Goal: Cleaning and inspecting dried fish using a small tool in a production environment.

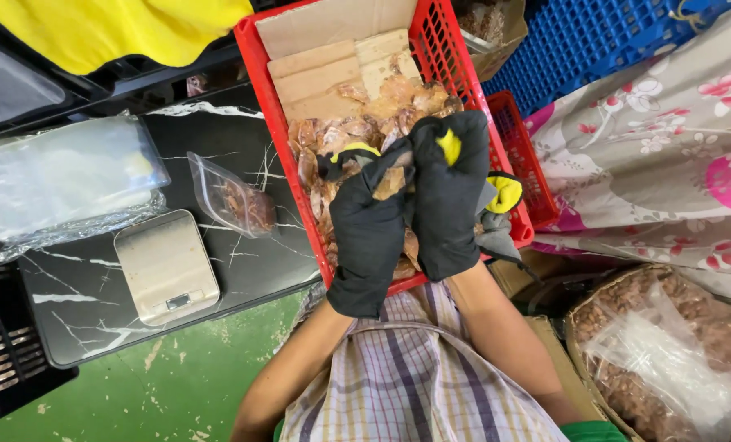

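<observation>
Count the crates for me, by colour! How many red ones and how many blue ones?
Red crates: 2, the big one under the gloved hands and a smaller one beside it
Blue crates: 1
Total: 3

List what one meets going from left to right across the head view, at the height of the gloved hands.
Stack of clear bags → scale → small filled bag → left hand → right hand → spare glove → flowered cloth. Both hands are over the red crate.
</observation>
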